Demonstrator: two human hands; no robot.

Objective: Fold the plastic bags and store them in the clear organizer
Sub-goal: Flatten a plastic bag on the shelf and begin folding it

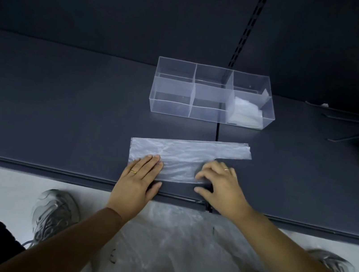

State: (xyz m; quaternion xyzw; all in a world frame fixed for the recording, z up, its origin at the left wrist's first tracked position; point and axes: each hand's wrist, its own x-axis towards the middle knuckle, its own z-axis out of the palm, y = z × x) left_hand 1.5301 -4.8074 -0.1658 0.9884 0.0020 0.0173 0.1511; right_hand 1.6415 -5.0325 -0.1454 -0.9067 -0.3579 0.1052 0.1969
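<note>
Near the shelf's (61,105) front edge, my left hand (137,179) presses flat-fingered on the folded plastic bag (184,157) while my right hand (222,187) pinches its near edge with curled fingers.

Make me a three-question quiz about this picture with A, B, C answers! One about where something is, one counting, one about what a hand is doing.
1. Where in the clear organizer are the folded bags?
A. near-left compartment
B. far-middle compartment
C. near-right compartment

2. How many compartments does the organizer have?
A. four
B. six
C. nine

3. What is the left hand doing to the plastic bag on the shelf?
A. pressing flat on it
B. lifting it up
C. not touching it

Answers:
1 C: the white stack sits at the right end of the nearer row.
2 B: there are two rows of three.
3 A: its straight fingers lie on the bag's left end.
</note>
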